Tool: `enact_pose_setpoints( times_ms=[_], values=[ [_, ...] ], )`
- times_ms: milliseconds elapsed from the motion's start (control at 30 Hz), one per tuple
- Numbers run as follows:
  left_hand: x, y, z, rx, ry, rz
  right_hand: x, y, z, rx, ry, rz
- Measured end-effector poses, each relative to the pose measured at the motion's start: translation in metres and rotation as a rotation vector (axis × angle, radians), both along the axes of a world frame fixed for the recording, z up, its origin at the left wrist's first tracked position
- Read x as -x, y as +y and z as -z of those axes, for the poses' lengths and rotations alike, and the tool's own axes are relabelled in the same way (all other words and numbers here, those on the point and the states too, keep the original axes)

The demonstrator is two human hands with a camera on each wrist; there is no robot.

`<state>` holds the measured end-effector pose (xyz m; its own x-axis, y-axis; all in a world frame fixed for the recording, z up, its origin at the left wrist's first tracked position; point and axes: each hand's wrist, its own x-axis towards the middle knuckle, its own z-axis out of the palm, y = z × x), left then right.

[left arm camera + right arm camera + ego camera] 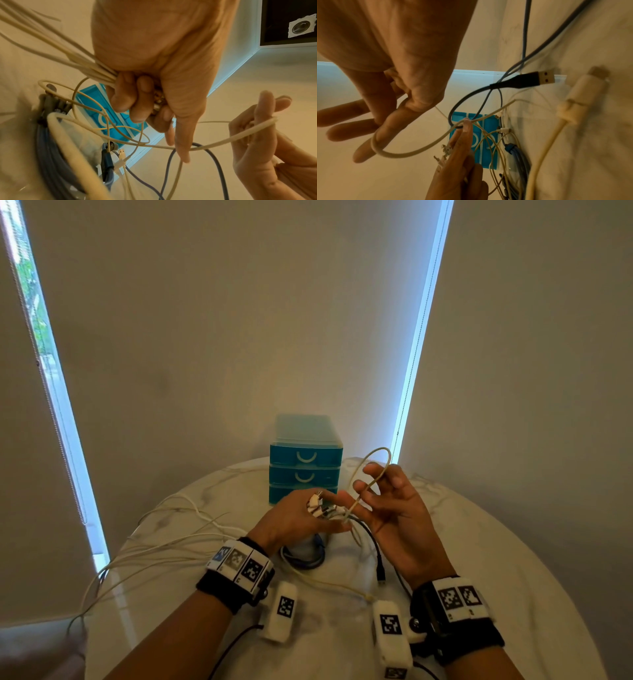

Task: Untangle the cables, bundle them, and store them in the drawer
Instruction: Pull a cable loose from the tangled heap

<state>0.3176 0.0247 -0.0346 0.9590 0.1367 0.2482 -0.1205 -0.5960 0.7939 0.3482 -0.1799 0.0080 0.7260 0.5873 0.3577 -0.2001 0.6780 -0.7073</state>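
My left hand [318,508] grips a bunch of white cable ends [317,503] with small metal plugs; its index finger points out over the strands [181,148]. The bunch fans away to the left over the table [42,44]. My right hand [370,491] is raised just to the right, holding a loop of thicker white cable [376,455] that hooks round its fingers [373,146]. That same white cable [223,140] runs between the two hands. Behind them stands the teal three-drawer unit [305,440], all drawers closed.
A coiled blue cable [305,561] lies under my left hand. A dark cable ends in a black USB plug [381,577] near my right wrist. White cables [164,542] trail off the left edge of the round marble table [496,542]. Closed blinds hang behind.
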Motion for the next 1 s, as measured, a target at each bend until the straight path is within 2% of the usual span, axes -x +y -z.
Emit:
enact_pose_setpoints(
  times_ms=[100,200,333,400,433,467,500,600,633,733,800,867,933,1000],
  values=[
    [0.004,-0.003,-0.004,0.019,-0.066,-0.043,-0.001,-0.002,-0.003,-0.008,0.008,0.032],
    [0.004,0.0,-0.005,0.071,-0.118,-0.17,-0.012,-0.012,-0.006,-0.109,0.139,0.081],
    [0.004,0.008,-0.006,0.065,-0.131,-0.316,-0.041,-0.038,-0.001,-0.458,0.383,0.003],
    [0.005,0.013,-0.007,0.133,-0.145,-0.361,-0.063,-0.049,0.013,-0.656,0.537,-0.032],
    [0.005,0.015,-0.007,0.161,-0.146,-0.371,-0.072,-0.049,0.015,-0.723,0.608,-0.112],
    [0.004,0.016,-0.006,0.176,-0.142,-0.372,-0.074,-0.048,0.023,-0.639,0.647,-0.142],
    [0.004,0.015,-0.006,0.183,-0.134,-0.371,-0.075,-0.044,0.03,-0.468,0.584,-0.078],
    [0.002,0.016,-0.004,0.204,-0.112,-0.377,-0.073,-0.028,0.037,0.183,0.376,0.418],
    [0.002,0.016,-0.004,0.211,-0.111,-0.38,-0.072,-0.025,0.039,0.329,0.296,0.505],
    [0.001,0.019,-0.003,0.226,-0.112,-0.369,-0.074,-0.026,0.044,0.594,0.187,0.572],
    [0.003,0.018,-0.003,0.236,-0.116,-0.367,-0.072,-0.029,0.038,0.637,0.133,0.735],
    [0.003,0.017,-0.003,0.237,-0.116,-0.36,-0.062,-0.029,0.023,0.494,0.044,0.886],
    [0.004,0.016,-0.004,0.243,-0.111,-0.361,-0.043,-0.026,0.006,0.376,-0.128,0.786],
    [0.004,0.015,-0.005,0.244,-0.114,-0.356,-0.025,-0.017,-0.002,0.487,-0.331,0.536]
  ],
)
